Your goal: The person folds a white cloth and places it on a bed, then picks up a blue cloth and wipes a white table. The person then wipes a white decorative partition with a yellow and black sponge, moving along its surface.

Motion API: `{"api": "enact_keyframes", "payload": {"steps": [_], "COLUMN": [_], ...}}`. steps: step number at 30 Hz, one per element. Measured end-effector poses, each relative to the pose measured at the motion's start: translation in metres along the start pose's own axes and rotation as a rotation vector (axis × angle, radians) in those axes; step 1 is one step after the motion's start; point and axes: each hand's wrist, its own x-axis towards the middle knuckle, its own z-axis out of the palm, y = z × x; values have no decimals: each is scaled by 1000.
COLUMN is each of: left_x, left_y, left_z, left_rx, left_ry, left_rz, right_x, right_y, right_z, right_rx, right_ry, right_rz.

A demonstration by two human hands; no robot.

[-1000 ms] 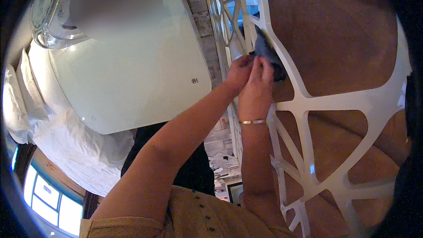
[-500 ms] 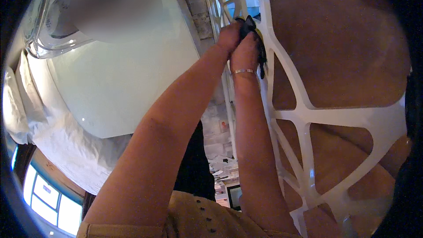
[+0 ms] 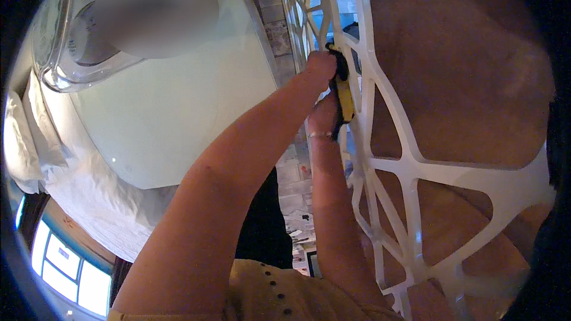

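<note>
At 2 o'clock from view centre, the left hand [image 3: 323, 66] is clamping the black upper end of a black-and-yellow article [image 3: 345, 98]. The right hand [image 3: 323, 116] is sitting beside its lower end, hidden fingers leaving closure indeterminable. A white lattice [image 3: 410, 167] is standing toward 3 o'clock.

A home-like room, by its white lattice screen [image 3: 476, 178], pale glossy tabletop [image 3: 178, 125], rumpled white cloth [image 3: 101, 208] and paned window [image 3: 59, 261].

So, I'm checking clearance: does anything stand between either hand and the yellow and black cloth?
Nothing visible: the left hand and right hand both appear to meet the yellow and black cloth directly; the white lattice panel is beside it.
</note>
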Motion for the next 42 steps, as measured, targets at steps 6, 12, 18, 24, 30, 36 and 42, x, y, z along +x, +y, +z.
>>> {"api": "enact_keyframes", "payload": {"steps": [6, 12, 18, 24, 30, 36, 42], "left_x": [26, -12, 12, 104, 137, 92, 60], "left_y": [-18, 2, -52, -72, -104, -121, -105], "left_z": [-8, -4, -53, -116, -92, -68, -168], "left_rx": [47, -1194, -1257, 124, -210, -886, -1080], "left_ry": [148, 436, 649, 265, 703, 728, 929], "left_rz": [-33, -503, -401, -78, -141, -323, -13], "right_x": [69, 19, 66, 203, 226, 155, 199], "right_y": [-17, 3, -53, -71, -67, -121, -152], "right_z": [21, 36, 41, 41, 85, 27, 31], "right_rx": [438, -112, -9, -137, -341, 46, 165], "right_ry": [-284, -316, -140, -123, -96, -222, 212], "right_rz": [48, -351, -458, -406, -489, -298, -641]}}
